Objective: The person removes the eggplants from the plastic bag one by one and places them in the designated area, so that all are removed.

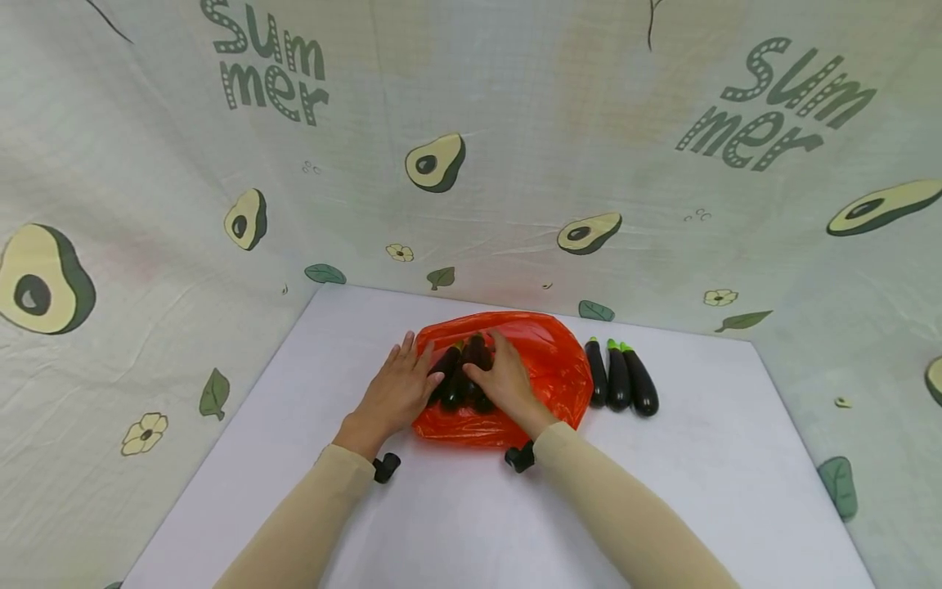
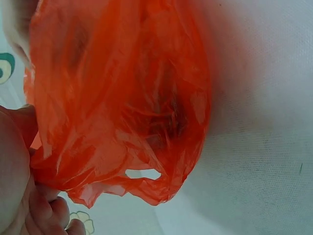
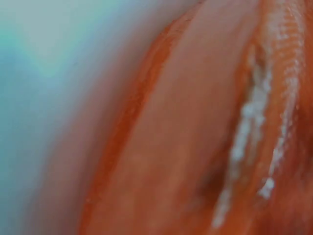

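Observation:
A red plastic bag (image 1: pixel 545 352) lies spread on the white table, with several dark purple eggplants (image 1: pixel 449 397) on its left part. My left hand (image 1: pixel 397 384) rests at the bag's left edge, fingers extended and thumb beside the eggplants. In the left wrist view, the red bag (image 2: pixel 117 98) runs up against the palm and thumb, a handle hole showing low down. My right hand (image 1: pixel 508 384) reaches over the bag, its thumb and fingers round one eggplant (image 1: pixel 477 352). Only blurred red plastic (image 3: pixel 127 122) fills most of the right wrist view.
Three more eggplants (image 1: pixel 620 380) lie side by side on the table (image 1: pixel 706 458), just right of the bag. A pale cloth printed with avocados and lettering (image 1: pixel 508 196) hangs behind the table and at both sides.

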The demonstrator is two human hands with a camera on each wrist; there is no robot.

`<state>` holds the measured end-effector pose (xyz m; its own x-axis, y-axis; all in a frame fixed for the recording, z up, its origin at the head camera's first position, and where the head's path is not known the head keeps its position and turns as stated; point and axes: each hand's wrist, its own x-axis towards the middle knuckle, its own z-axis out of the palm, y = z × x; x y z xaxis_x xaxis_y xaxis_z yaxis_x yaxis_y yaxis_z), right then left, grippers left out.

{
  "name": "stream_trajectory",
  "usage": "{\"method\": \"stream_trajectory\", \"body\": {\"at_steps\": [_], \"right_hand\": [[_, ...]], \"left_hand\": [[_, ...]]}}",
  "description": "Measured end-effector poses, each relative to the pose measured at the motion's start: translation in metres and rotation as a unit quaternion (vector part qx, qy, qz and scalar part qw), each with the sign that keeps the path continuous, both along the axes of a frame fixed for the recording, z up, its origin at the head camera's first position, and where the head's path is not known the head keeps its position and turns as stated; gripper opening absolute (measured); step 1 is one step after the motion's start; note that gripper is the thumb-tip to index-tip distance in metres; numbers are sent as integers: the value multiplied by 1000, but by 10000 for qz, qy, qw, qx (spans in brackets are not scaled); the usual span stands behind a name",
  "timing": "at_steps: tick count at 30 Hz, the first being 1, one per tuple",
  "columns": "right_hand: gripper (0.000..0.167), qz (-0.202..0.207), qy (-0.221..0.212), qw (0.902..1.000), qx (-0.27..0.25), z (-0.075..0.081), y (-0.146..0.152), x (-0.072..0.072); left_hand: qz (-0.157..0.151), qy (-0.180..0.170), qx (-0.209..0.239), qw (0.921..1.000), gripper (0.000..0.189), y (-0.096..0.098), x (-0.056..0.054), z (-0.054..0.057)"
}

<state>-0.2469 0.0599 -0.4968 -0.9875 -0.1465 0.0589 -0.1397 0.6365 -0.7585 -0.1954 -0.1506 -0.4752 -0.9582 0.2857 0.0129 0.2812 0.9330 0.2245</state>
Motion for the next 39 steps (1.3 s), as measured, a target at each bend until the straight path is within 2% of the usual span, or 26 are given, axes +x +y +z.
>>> {"method": "stream_trajectory", "body": {"at_steps": [10,21,27,36,39], "right_hand": [[74,-178,-419,9986,-275,7,32,13],[73,-438,-425,9974,-378,6,74,30],[64,-604,-474,9961,-430,3,93,31],[49,-702,-287,9971,-91,2,110,25],[50,-747,-225,9970,-7,3,113,23]], "left_hand": [[54,-45,34,10000,72,-3,2,-2],[32,-29,71,10000,72,0,1,-3],[-1,-10,75,10000,72,0,2,-3],[25,-59,31,10000,72,1,1,-5],[21,-53,38,10000,73,2,1,-6]]}}
